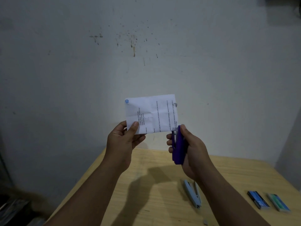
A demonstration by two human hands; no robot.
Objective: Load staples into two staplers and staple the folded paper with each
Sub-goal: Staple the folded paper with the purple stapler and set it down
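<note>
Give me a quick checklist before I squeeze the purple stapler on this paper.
1. Folded paper held firmly by the left hand: ok.
2. Purple stapler gripped in the right hand: ok.
3. Stapler nose at the paper's lower right corner: ok.
4. Paper edge fully between the jaws: cannot tell.
5. Staples loaded inside: cannot tell.
6. Light blue stapler on the table for its turn: ok.

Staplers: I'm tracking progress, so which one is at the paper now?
The purple stapler, held in the right hand at the paper's lower right corner; the light blue stapler lies on the table.
</note>
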